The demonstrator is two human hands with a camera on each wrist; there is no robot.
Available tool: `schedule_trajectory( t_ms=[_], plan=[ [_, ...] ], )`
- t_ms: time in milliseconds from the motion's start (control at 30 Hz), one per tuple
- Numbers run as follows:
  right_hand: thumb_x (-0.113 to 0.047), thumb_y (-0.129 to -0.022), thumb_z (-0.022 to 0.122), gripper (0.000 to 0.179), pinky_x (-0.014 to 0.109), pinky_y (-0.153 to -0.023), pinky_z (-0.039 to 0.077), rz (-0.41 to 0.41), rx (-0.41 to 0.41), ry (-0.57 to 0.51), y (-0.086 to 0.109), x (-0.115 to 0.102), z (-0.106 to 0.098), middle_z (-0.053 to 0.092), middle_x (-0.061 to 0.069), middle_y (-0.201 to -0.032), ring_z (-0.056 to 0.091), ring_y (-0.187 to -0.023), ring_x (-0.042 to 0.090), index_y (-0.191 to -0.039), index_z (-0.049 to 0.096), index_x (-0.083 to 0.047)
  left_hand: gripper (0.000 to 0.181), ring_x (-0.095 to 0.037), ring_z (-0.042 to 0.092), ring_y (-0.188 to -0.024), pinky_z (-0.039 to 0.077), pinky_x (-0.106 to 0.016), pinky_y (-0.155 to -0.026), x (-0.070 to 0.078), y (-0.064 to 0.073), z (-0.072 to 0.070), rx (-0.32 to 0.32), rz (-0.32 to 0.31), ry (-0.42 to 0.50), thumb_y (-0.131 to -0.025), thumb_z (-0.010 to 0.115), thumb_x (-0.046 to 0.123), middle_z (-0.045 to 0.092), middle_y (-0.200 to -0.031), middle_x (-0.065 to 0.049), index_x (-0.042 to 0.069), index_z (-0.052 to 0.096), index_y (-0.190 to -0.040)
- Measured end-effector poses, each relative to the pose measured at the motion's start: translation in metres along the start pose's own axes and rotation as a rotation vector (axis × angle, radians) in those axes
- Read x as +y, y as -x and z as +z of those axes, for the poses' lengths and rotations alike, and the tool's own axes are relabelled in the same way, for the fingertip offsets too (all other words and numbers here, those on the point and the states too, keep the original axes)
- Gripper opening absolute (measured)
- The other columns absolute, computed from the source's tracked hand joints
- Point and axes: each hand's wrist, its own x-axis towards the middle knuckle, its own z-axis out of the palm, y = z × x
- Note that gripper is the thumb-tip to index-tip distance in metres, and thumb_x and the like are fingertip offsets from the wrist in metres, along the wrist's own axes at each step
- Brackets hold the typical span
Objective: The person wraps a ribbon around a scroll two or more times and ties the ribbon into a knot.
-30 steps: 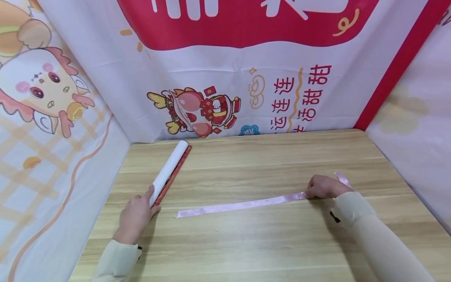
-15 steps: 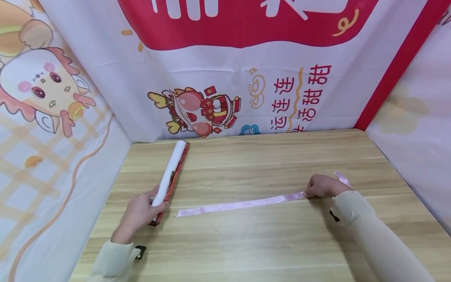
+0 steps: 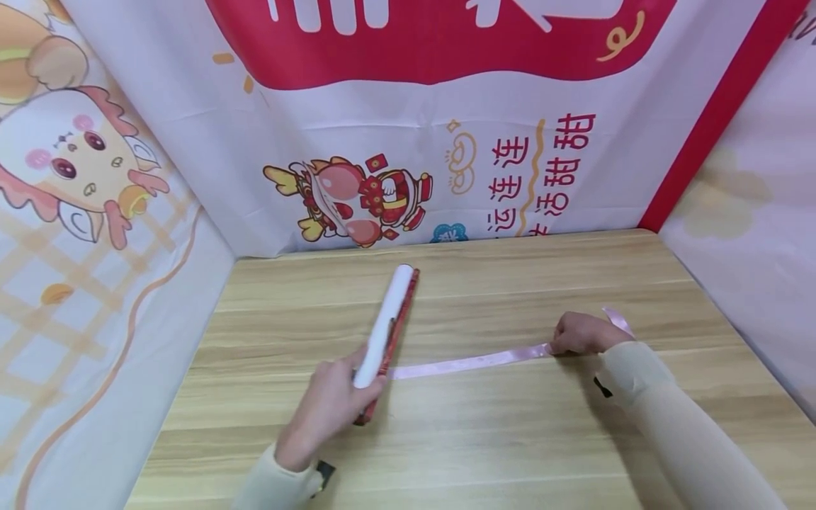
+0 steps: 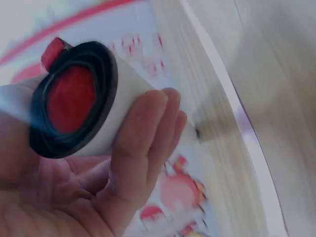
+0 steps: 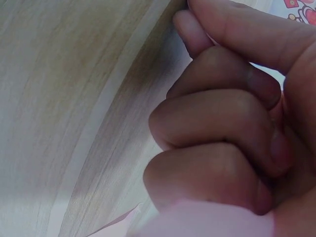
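Note:
My left hand (image 3: 325, 400) grips the near end of a rolled-up scroll (image 3: 387, 319), white outside with a red patterned strip along its right side. Seen end-on in the left wrist view, the scroll (image 4: 131, 86) shows a dark rim and a red centre, fingers wrapped round it. A pink satin ribbon (image 3: 472, 364) lies stretched across the table, its left end hidden behind the scroll. At the ribbon's right part, my right hand (image 3: 583, 333) pinches it between thumb and forefinger, the other fingers curled. The ribbon's tail (image 3: 618, 321) shows beyond that wrist.
A wood-grain table (image 3: 484, 439) fills the lower view. Printed cloth walls (image 3: 357, 106) close it in at the back and both sides, meeting the table's far edge.
The left hand has gripped the scroll and carried it to the right, from the table's left side to over the ribbon's left end. The right hand has kept its place on the ribbon.

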Motion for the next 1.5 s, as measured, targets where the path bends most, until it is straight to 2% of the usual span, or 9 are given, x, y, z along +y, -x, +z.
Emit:
schedule_trajectory(
  t_ms=[133,267,433,633,767,1067,1267,1400,1500],
  plan=[
    [-0.023,-0.095,0.072,0.031,0.027,-0.060,0.036,0.001,0.002,-0.003,0.001,-0.002,0.000,0.046,-0.008,-0.062,0.044,-0.062,0.011,-0.068,0.060,-0.013,0.065,-0.003,0.050,-0.041,0.041,-0.022,-0.036,0.025,0.000,0.026,-0.013,0.086,-0.070,-0.094,0.074,0.022,0.066,-0.063,0.002,-0.001,0.052,-0.151],
    [-0.023,-0.095,0.073,0.025,0.028,-0.062,0.039,0.016,0.006,-0.011,0.001,-0.002,0.000,0.051,-0.007,-0.065,0.048,-0.066,0.012,-0.075,0.066,-0.010,0.071,-0.002,0.047,-0.039,0.039,-0.019,-0.033,0.043,0.000,0.047,-0.051,0.120,-0.115,-0.093,0.074,0.018,0.068,-0.070,-0.006,-0.010,0.046,-0.152],
    [-0.023,-0.096,0.073,0.027,0.028,-0.062,0.038,0.024,0.006,-0.018,0.000,-0.001,0.000,0.049,-0.007,-0.064,0.047,-0.065,0.012,-0.073,0.066,-0.011,0.072,-0.007,0.051,-0.042,0.041,-0.021,-0.038,0.065,-0.002,0.067,-0.070,0.121,-0.148,-0.091,0.075,0.020,0.064,-0.063,-0.001,-0.012,0.047,-0.150],
    [-0.024,-0.096,0.072,0.027,0.028,-0.060,0.037,0.036,0.000,-0.028,0.002,0.002,-0.002,0.047,-0.007,-0.063,0.045,-0.063,0.011,-0.073,0.066,-0.011,0.042,-0.013,0.051,-0.047,0.041,-0.025,-0.040,0.097,-0.003,0.102,-0.132,0.063,-0.109,-0.088,0.078,0.019,0.056,-0.062,0.005,0.002,0.054,-0.118],
    [-0.024,-0.096,0.073,0.024,0.028,-0.064,0.040,0.035,0.009,-0.010,0.003,0.000,-0.002,0.054,-0.004,-0.069,0.050,-0.069,0.014,-0.079,0.068,-0.007,0.044,-0.016,0.051,-0.048,0.040,-0.028,-0.040,0.113,-0.005,0.122,-0.165,0.024,-0.092,-0.084,0.081,0.019,0.053,-0.066,0.000,0.007,0.047,-0.110],
    [-0.023,-0.096,0.072,0.025,0.028,-0.064,0.040,0.031,-0.001,-0.013,0.002,0.000,-0.001,0.052,-0.006,-0.067,0.050,-0.068,0.013,-0.077,0.067,-0.008,0.049,-0.017,0.054,-0.052,0.040,-0.028,-0.043,0.121,-0.005,0.152,-0.110,0.013,-0.161,-0.081,0.086,0.022,0.054,-0.067,-0.001,0.011,0.045,-0.103],
    [-0.023,-0.096,0.072,0.025,0.028,-0.064,0.041,0.020,-0.010,-0.017,0.003,-0.001,-0.003,0.053,-0.005,-0.067,0.050,-0.068,0.013,-0.077,0.067,-0.008,0.064,-0.017,0.055,-0.052,0.040,-0.029,-0.044,0.121,-0.006,0.153,-0.103,0.002,-0.292,-0.077,0.092,0.049,0.056,-0.065,-0.001,0.012,0.048,-0.106],
    [-0.023,-0.096,0.072,0.026,0.029,-0.064,0.040,0.009,-0.006,-0.011,0.003,-0.001,-0.002,0.051,-0.006,-0.066,0.049,-0.067,0.013,-0.075,0.066,-0.008,0.061,-0.017,0.051,-0.052,0.038,-0.031,-0.047,0.117,-0.009,0.137,-0.159,0.007,-0.365,-0.087,0.075,0.067,0.054,-0.063,0.000,0.012,0.055,-0.108],
    [-0.023,-0.096,0.072,0.027,0.028,-0.063,0.039,0.003,0.004,-0.013,0.001,0.001,-0.001,0.048,-0.007,-0.064,0.047,-0.066,0.012,-0.073,0.064,-0.010,0.050,-0.020,0.057,-0.059,0.044,-0.033,-0.052,0.100,-0.017,0.114,-0.157,0.057,-0.378,-0.102,0.059,0.059,0.062,-0.071,-0.003,0.011,0.065,-0.114]
  ],
)
